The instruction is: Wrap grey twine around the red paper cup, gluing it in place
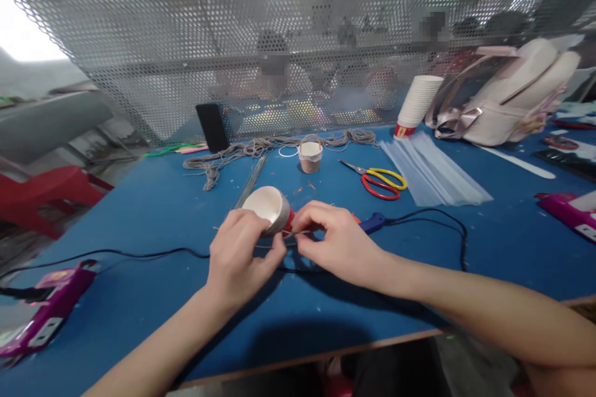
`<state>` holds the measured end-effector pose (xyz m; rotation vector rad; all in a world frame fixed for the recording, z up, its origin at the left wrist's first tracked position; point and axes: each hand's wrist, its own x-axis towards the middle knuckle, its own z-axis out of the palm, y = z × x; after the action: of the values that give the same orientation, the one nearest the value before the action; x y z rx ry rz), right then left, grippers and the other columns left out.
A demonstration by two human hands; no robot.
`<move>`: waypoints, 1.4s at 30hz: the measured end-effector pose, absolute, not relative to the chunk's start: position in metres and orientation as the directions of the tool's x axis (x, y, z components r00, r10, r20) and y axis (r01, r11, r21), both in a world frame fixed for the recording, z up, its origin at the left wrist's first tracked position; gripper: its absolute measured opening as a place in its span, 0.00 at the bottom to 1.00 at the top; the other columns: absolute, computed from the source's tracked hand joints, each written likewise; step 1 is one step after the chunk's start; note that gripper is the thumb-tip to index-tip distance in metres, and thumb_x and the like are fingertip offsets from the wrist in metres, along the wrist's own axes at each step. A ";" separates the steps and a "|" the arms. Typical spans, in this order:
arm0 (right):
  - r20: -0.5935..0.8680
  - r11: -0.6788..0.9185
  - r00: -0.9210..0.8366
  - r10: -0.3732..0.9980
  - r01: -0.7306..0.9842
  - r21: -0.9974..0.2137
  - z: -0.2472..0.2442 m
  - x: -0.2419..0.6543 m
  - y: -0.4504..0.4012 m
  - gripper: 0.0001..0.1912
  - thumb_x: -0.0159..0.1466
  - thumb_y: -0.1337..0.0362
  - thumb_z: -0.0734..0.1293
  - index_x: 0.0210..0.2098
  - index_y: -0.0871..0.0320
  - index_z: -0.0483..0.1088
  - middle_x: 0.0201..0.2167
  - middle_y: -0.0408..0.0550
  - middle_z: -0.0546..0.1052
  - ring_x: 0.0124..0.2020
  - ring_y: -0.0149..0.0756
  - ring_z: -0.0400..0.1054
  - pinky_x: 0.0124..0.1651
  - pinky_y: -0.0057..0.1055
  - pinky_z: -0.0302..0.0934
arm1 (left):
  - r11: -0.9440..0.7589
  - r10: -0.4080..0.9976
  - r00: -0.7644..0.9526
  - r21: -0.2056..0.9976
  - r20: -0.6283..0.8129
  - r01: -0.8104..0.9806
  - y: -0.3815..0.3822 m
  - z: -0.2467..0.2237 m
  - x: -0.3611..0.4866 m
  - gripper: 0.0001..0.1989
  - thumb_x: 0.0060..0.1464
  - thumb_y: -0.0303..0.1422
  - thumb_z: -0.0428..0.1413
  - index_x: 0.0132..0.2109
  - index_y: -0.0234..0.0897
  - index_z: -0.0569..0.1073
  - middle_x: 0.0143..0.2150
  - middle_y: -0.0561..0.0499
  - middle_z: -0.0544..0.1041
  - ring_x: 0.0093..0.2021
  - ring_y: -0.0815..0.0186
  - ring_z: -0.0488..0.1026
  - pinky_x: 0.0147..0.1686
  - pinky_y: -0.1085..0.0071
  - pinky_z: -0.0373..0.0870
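A paper cup (266,206) with grey cord wound round its upper part lies tilted, its white mouth facing up and left and some red showing near its base. My left hand (239,254) grips the cup from the near side, fingers at its rim and side. Close to the cup's base, my right hand (338,242) pinches a thin grey cord (298,233) between thumb and fingers. A blue-handled tool (374,223) with a black cable lies just beyond my right hand, its front end partly hidden.
Behind stand a small covered cup (310,158), a phone (212,127), stacked cups (419,102) and a backpack (507,99). Grey cord (261,146), scissors (379,181) and translucent strips (433,170) lie around. Purple power strips (58,310) sit at both sides; a black cable crosses the table.
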<state>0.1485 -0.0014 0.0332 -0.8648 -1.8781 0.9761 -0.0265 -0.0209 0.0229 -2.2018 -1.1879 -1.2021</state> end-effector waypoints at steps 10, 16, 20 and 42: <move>0.107 0.207 -0.412 0.905 0.207 -0.956 0.039 0.149 0.005 0.07 0.54 0.68 0.66 0.34 0.58 0.67 0.19 0.34 0.61 0.20 0.24 0.54 0.24 0.23 0.50 | -0.585 0.506 0.370 -0.005 0.779 0.811 -0.011 0.026 -0.030 0.07 0.46 0.24 0.56 0.31 0.40 0.67 0.25 0.52 0.72 0.31 0.63 0.69 0.33 0.68 0.67; 0.466 0.625 -0.444 0.765 0.339 -0.703 0.031 0.154 0.018 0.05 0.62 0.70 0.63 0.33 0.59 0.72 0.26 0.43 0.69 0.28 0.28 0.62 0.33 0.26 0.57 | -0.496 0.769 0.185 0.389 0.612 0.776 -0.002 0.035 -0.022 0.06 0.50 0.30 0.53 0.27 0.39 0.66 0.23 0.55 0.68 0.27 0.68 0.66 0.27 0.73 0.62; 0.481 0.642 -0.443 0.757 0.365 -0.674 0.027 0.156 0.021 0.07 0.64 0.68 0.62 0.34 0.60 0.72 0.28 0.45 0.70 0.28 0.29 0.63 0.34 0.26 0.58 | -0.301 0.935 0.073 0.667 0.346 0.682 0.003 0.037 -0.021 0.06 0.47 0.35 0.53 0.26 0.38 0.68 0.23 0.56 0.68 0.25 0.69 0.65 0.27 0.73 0.62; 0.429 0.574 -0.400 0.810 0.391 -0.719 0.020 0.156 0.013 0.05 0.61 0.70 0.64 0.28 0.58 0.69 0.25 0.41 0.68 0.28 0.27 0.63 0.33 0.25 0.57 | 0.001 0.999 0.047 0.928 -0.019 0.372 -0.006 0.026 -0.014 0.06 0.44 0.33 0.54 0.24 0.38 0.67 0.20 0.58 0.65 0.23 0.70 0.61 0.24 0.73 0.59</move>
<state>0.1563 0.0129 0.0197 -0.9587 -2.0115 0.6690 -0.0144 -0.0060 0.0256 -2.6046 -2.5190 -1.6670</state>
